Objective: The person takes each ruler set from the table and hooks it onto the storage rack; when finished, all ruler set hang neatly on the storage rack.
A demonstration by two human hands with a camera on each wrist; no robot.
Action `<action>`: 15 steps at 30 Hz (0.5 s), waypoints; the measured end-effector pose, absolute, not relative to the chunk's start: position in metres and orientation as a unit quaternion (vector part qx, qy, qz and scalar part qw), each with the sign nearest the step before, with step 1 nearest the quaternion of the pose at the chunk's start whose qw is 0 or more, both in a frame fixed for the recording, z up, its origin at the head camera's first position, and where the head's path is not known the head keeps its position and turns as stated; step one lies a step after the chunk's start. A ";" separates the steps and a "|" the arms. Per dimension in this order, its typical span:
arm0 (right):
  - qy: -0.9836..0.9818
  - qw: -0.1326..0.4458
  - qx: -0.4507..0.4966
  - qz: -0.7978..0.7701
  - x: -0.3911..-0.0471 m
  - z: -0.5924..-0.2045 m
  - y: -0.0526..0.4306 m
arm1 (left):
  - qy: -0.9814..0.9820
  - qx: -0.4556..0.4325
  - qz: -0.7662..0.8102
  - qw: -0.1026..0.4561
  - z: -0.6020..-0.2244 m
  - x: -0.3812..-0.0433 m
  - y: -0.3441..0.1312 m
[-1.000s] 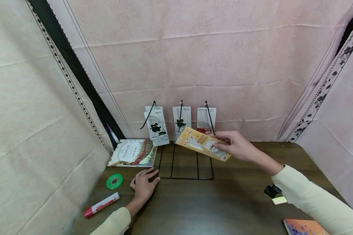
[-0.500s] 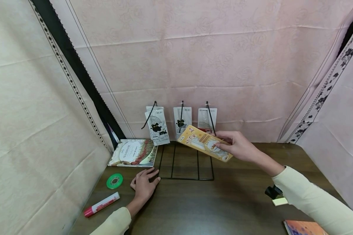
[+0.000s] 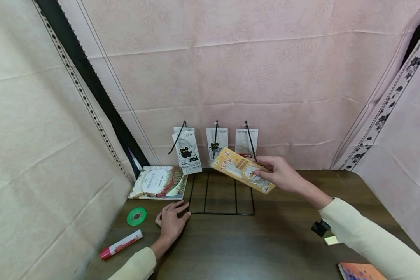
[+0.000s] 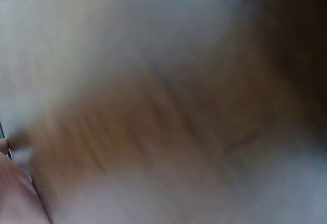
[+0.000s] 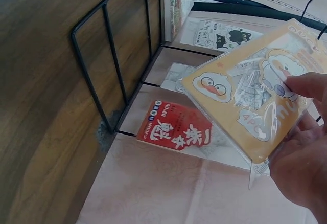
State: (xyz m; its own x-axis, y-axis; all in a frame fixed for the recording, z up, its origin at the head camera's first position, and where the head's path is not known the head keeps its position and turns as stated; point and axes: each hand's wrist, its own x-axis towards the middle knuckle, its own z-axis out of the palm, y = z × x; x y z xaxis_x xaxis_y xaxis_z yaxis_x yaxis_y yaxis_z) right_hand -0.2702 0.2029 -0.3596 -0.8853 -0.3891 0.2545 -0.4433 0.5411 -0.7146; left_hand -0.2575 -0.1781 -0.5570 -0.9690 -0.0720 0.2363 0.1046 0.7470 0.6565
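My right hand (image 3: 281,174) pinches a yellow ruler set pack (image 3: 235,166) with duck pictures, thumb over its front. The pack is tilted, its left end higher, in front of a black wire display rack (image 3: 224,213). In the right wrist view the thumb presses the yellow card near a duck picture. My left hand (image 3: 172,221) rests on the table with fingers spread, fingertips right at the rack's front left corner. On the rack's hooks hang a ruler set pack with a black cat (image 3: 188,151), another cat pack (image 3: 214,140) and a red-and-white ruler pack (image 5: 173,127).
A picture-covered book (image 3: 157,182) lies left of the rack. Nearer are a green tape roll (image 3: 136,216) and a red-capped white marker (image 3: 121,244). To the right lie a pale yellow pad (image 3: 331,240) and an orange booklet (image 3: 360,271). Cloth walls (image 3: 248,70) enclose the table.
The right forearm has shifted slightly left, and the yellow pack's left end has risen a little. The left hand stays at the rack's corner.
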 end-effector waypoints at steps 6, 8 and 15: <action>-0.875 0.017 0.212 0.434 -0.280 -0.369 0.200 | -0.926 -0.007 -0.357 0.124 -0.556 -0.258 -0.178; -0.872 0.007 0.203 0.445 -0.282 -0.373 0.199 | -0.927 -0.008 -0.355 0.123 -0.557 -0.258 -0.178; -0.864 -0.017 0.197 0.464 -0.282 -0.385 0.190 | -0.928 -0.006 -0.354 0.119 -0.557 -0.258 -0.178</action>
State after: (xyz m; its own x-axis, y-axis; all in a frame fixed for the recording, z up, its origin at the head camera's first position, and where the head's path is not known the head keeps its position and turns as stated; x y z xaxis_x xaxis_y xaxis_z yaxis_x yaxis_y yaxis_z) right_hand -0.2823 0.1898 -0.3849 -0.9215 -0.3567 0.1535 -0.3250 0.4922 -0.8075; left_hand -0.2580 -0.1779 -0.5574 -0.9718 -0.0731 0.2243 0.0948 0.7498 0.6548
